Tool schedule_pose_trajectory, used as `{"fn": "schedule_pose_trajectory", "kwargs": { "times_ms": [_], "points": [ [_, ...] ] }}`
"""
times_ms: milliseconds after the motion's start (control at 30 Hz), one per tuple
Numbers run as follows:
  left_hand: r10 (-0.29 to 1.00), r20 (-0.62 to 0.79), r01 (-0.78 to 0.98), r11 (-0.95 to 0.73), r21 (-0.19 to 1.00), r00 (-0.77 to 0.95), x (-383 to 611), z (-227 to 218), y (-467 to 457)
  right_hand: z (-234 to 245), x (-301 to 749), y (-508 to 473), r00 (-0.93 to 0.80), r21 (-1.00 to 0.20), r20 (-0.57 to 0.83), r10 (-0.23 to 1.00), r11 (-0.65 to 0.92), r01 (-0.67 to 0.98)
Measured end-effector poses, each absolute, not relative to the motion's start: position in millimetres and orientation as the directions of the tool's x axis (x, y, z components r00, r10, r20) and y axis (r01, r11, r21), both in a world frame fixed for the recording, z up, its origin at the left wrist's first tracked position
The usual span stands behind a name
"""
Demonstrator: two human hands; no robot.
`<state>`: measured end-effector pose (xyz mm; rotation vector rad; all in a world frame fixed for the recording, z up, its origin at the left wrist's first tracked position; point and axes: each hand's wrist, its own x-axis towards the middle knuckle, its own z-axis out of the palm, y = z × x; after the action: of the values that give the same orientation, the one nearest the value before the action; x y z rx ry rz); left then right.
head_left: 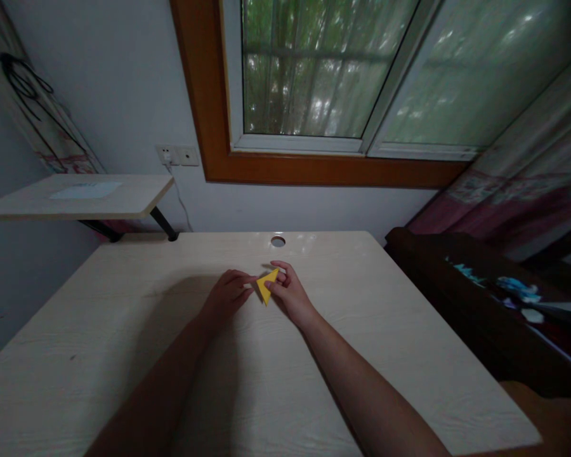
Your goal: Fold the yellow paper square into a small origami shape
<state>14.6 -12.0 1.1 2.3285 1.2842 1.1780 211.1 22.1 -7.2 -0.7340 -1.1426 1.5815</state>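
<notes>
A small yellow folded paper triangle (pixel 266 285) is held just above the light wooden table (pixel 124 355), near its middle. My right hand (pixel 289 293) pinches the paper's right edge with thumb and fingers closed on it. My left hand (pixel 227 296) reaches in from the left, its fingertips pinched at the triangle's left corner. Both forearms stretch over the table toward the paper.
A round cable hole (pixel 278 241) sits at the table's far edge. A smaller shelf-like table (pixel 76 197) stands at the back left under a wall socket (pixel 177 155). A dark wooden piece of furniture (pixel 480 298) with small items borders the right side, below a window (pixel 333 70).
</notes>
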Motion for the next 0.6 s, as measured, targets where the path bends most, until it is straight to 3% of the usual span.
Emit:
{"fn": "schedule_pose_trajectory", "kwargs": {
  "times_ms": [600],
  "points": [
    [0.839, 0.490, 0.569, -0.529, 0.629, 0.238, 14.5, -1.4, -10.7, -13.0, 210.8, 22.9, -0.335, -0.965, 0.125, 0.934, 0.036, -0.261]
  ]
}}
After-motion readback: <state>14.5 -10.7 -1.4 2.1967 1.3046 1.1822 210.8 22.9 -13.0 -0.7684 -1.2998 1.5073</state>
